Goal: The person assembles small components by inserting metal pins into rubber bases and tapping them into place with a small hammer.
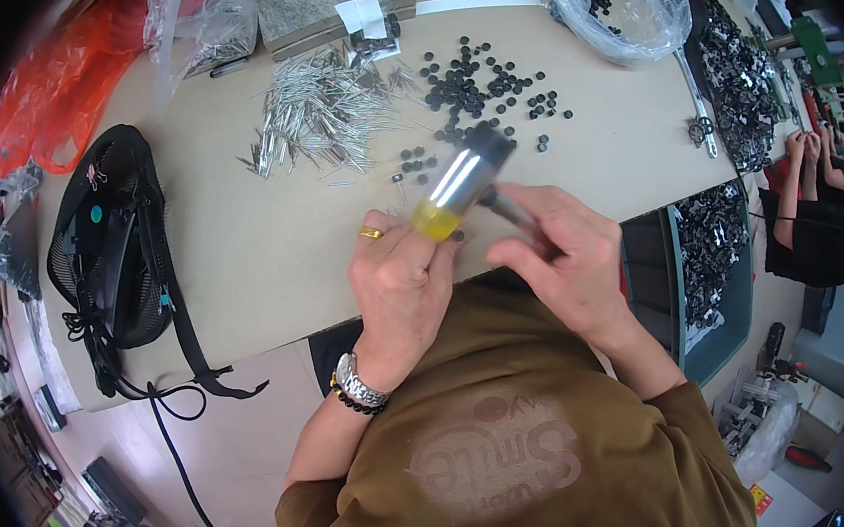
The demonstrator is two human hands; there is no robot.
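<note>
My right hand [572,255] is wrapped round the dark handle of a mallet [460,182]. The mallet head is silvery, with a yellow face and a black face; it is blurred and tilted, yellow end down beside my left fingertips. My left hand [398,276] is closed in a pinch at the table's near edge. A small black round piece [458,236] shows at its fingertips; whatever else it grips is hidden. Just beyond the hands lie a heap of thin metal pins [323,111] and many scattered black round caps [472,83]. A capped pin [399,185] lies near my left hand.
A black mesh bag [114,240] with straps lies at the left of the table [228,230]. A stone-grey block [320,11] and a clear plastic bag [620,5] sit at the back. A green bin [720,338] of black parts stands right. Other people [819,209] sit farther right.
</note>
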